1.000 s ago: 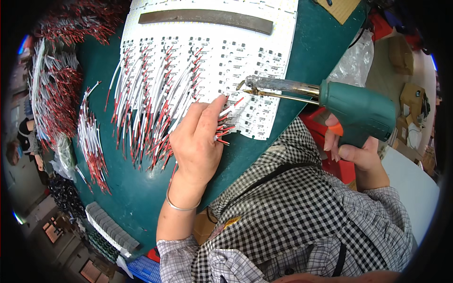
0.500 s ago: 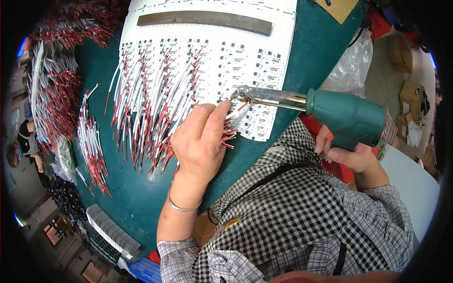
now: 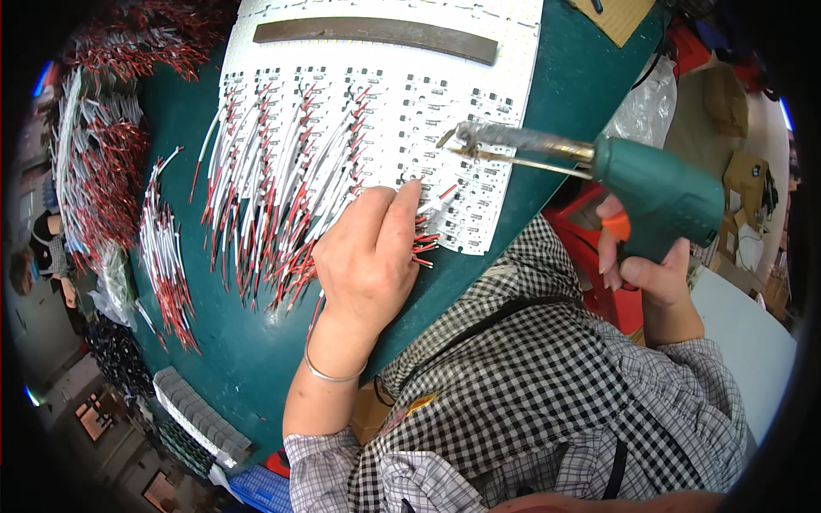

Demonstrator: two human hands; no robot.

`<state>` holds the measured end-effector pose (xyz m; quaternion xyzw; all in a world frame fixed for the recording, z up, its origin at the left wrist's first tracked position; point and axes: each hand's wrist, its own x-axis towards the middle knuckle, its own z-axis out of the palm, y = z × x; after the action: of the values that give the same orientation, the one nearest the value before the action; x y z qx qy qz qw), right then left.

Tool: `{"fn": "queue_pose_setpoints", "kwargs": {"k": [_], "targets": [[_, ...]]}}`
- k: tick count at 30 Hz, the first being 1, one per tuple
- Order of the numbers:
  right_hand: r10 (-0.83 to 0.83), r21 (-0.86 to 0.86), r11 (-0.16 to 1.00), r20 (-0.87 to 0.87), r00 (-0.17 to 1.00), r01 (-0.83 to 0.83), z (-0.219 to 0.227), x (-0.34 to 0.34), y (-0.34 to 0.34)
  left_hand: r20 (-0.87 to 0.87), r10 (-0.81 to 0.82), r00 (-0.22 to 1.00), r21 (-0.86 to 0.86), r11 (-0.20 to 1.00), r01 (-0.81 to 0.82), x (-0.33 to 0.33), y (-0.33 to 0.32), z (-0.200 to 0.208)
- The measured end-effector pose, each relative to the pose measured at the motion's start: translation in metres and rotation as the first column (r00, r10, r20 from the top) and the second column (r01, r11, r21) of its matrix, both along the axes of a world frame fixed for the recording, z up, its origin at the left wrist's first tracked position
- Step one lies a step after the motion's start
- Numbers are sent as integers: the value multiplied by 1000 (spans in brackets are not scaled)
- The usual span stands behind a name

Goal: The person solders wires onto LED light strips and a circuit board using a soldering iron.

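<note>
Left hand [image 3: 368, 244]: knuckles up, fingers bent, index extended over the circuit board [image 3: 516, 60]; cannot tell the grip beneath.
Right hand [image 3: 663, 280]: fingers and thumb closed around the soldering gun [image 3: 660, 192].
Soldering gun: green housing, orange trigger [image 3: 616, 226], darkened metal front end over the board's right part.
Circuit board: flat, white, black components in columns.
Wires [image 3: 256, 192]: slender, red-and-white, fanned across the board.
</note>
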<state>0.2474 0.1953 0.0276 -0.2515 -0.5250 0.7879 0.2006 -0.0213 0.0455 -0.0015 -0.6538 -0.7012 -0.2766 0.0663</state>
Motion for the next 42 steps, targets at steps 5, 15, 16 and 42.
{"fn": "queue_pose_setpoints", "kwargs": {"k": [5, 15, 16, 42], "targets": [[-182, 95, 979, 11, 983, 180, 19, 0, 9, 89, 26, 996, -45, 999, -22, 5, -1, 7], [-182, 272, 938, -146, 972, 216, 20, -3, 16, 262, 96, 960, 259, 952, -165, -9, -5, 25], [-105, 281, 949, -150, 983, 144, 18, -3, 16, 198, 145, 970, 149, 973, -175, -8, -2, 34], [-50, 59, 997, 10, 999, 50, -1, -19, -5, 82, 77, 994, 24, 997, -79, -6, 6, 9]]}}
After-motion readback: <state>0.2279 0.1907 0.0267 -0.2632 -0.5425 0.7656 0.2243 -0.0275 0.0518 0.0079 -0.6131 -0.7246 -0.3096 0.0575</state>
